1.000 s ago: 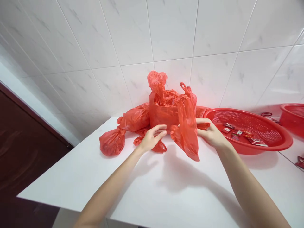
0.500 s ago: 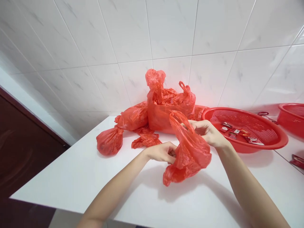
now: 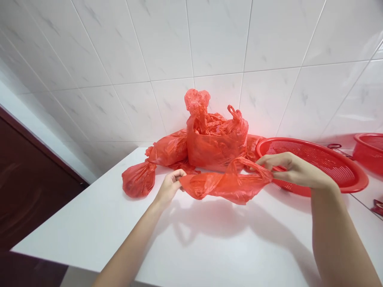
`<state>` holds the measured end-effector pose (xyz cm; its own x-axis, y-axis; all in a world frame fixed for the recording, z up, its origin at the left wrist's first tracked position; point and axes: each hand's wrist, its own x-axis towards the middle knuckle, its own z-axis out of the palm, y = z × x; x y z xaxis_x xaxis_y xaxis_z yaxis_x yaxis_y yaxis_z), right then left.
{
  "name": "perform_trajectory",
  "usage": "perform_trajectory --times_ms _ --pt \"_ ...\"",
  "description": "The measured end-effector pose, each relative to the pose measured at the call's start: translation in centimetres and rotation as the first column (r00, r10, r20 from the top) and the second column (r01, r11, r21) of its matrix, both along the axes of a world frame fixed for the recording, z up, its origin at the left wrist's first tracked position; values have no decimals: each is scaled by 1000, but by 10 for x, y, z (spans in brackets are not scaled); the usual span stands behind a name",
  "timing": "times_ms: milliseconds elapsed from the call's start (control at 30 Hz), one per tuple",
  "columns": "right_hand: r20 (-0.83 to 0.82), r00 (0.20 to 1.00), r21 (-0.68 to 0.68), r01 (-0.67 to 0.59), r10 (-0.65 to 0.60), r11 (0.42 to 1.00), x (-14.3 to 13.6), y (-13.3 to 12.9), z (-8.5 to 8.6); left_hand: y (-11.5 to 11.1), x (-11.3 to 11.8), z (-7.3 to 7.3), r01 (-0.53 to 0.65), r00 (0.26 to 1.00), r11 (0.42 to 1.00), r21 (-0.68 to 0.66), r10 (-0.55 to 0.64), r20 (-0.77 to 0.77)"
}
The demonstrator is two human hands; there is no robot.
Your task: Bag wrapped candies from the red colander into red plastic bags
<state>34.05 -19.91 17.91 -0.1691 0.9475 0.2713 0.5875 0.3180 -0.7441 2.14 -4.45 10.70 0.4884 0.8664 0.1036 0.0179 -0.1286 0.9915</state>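
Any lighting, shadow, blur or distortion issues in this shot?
Head view: bright light, soft shadows on the white table, red-tinted beneath the red bag; head view: pale glare on the wall tiles at right, their joints fanning outward like wide-angle stretch; head view: left hand and right hand without obvious blur.

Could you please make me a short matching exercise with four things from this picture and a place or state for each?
Things:
1. stretched red bag
2. round red bundle
3. wide red basket
4. upright red bag

Places or states:
A. standing open, with crumpled plastic showing at its top
B. partly hidden behind the right hand
C. held up with the left hand at one end and the right hand at the other
D. lying toward the left side of the table

Right pairs: 1-C, 2-D, 3-B, 4-A.
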Motion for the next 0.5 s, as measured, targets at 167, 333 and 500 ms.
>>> perform_trajectory --times_ms 167,333,500 --pt "35 965 185 250 -261 950 -17 1 1 -16 8 -5 99 983 991 90 -83 -166" --pt "116 993 148 -38 21 988 -60 3 -6 -28 26 -17 122 977 987 106 -100 -191" --pt "525 841 -152 -61 133 987 -94 23 -30 -27 35 -31 72 979 993 98 -52 -197"
